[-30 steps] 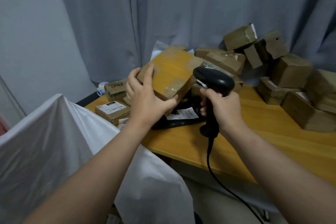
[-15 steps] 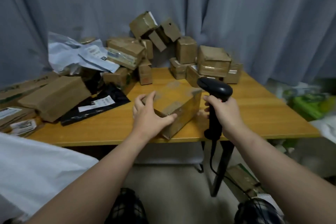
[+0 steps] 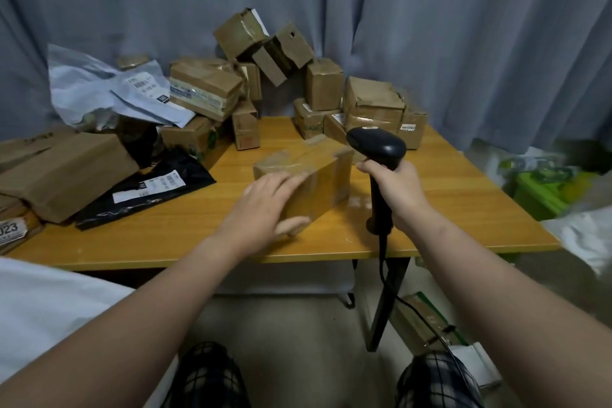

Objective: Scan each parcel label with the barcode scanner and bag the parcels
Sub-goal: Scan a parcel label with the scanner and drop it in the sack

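A taped brown cardboard parcel [image 3: 319,180] lies on the wooden table [image 3: 457,199] near its front edge. My left hand [image 3: 265,205] grips its near end, fingers spread over the top and thumb on the front face; the hand is blurred. No label shows on the parcel's visible faces. My right hand [image 3: 395,190] holds a black barcode scanner [image 3: 377,144] upright by its handle, just right of the parcel, with the head pointing left over the parcel's far corner. Its cable [image 3: 418,312] hangs down past the table edge. A white bag [image 3: 49,308] lies at the lower left.
Several cardboard parcels [image 3: 372,103] are heaped along the table's back edge against a grey curtain. Grey mailers [image 3: 109,89], a black mailer [image 3: 149,189] and a large brown box [image 3: 66,172] fill the left side. A green object [image 3: 543,189] sits right of the table.
The parcel came down from mid-air onto the table. My left hand flattened over its top. The view swung right, away from the white bag. The scanner stayed beside the parcel.
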`<action>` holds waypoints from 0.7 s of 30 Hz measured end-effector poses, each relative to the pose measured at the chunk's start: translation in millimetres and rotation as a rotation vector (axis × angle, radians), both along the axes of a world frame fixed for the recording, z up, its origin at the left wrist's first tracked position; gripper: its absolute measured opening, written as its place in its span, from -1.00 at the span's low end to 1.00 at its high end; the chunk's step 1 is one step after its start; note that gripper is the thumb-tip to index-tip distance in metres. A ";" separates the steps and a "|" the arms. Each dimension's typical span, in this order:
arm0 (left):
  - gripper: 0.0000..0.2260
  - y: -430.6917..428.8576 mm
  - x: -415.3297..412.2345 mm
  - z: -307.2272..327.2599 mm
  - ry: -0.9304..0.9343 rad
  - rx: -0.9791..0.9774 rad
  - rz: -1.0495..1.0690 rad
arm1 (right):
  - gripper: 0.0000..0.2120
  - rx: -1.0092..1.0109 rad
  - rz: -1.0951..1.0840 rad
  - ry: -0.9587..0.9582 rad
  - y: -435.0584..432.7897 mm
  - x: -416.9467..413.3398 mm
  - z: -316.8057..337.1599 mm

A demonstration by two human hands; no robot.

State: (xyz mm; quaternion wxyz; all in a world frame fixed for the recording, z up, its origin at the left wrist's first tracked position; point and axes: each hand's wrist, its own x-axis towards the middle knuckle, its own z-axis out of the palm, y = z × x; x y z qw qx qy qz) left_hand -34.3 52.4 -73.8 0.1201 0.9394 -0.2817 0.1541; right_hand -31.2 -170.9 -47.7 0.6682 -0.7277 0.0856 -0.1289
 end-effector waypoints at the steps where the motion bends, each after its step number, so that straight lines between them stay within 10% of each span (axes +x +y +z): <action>1: -0.38 -1.4 0.6 4.8 0.018 -0.145 0.005 | -0.64 -0.012 0.012 -0.003 0.2 3.1 2.4; 6: -0.41 -5.8 19.5 18.6 0.111 -0.588 0.312 | -0.68 -0.060 0.061 0.037 5.3 21.6 14.4; 12: -0.19 -7.3 42.0 14.3 0.756 -0.825 0.451 | -0.71 -0.107 0.170 0.122 14.1 38.6 25.6; 21: -0.35 -4.5 37.4 6.2 0.443 -0.841 0.229 | -0.54 -0.056 0.169 0.027 11.1 19.0 17.3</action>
